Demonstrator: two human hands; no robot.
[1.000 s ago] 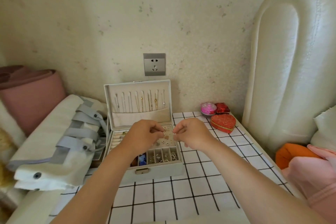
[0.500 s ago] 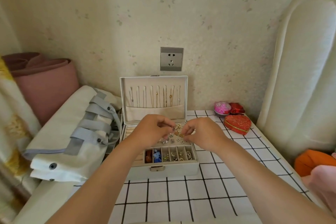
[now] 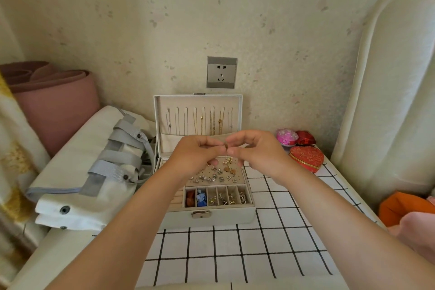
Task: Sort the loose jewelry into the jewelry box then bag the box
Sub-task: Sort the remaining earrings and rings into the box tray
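A grey jewelry box (image 3: 223,215) stands open on the checked tabletop, its lid (image 3: 197,103) upright with several thin chains hanging inside. Earrings and studs lie on its padded tray (image 3: 219,175), and small pieces fill the front compartments (image 3: 217,196). My left hand (image 3: 195,156) and my right hand (image 3: 256,153) hover together above the tray, fingertips meeting. Between them they pinch a tiny dark piece of jewelry (image 3: 226,146), too small to identify.
A white bag with grey straps (image 3: 94,172) lies left of the box, a pink roll (image 3: 54,103) behind it. A red heart-shaped box (image 3: 306,158), a pink round box (image 3: 286,136) and a small red box (image 3: 305,138) sit at the right. A padded headboard (image 3: 388,101) bounds the right side.
Both hands have risen from the earring tray to in front of the lid's pocket, still pinched together. The camera has shifted, so the box sits further right in view.
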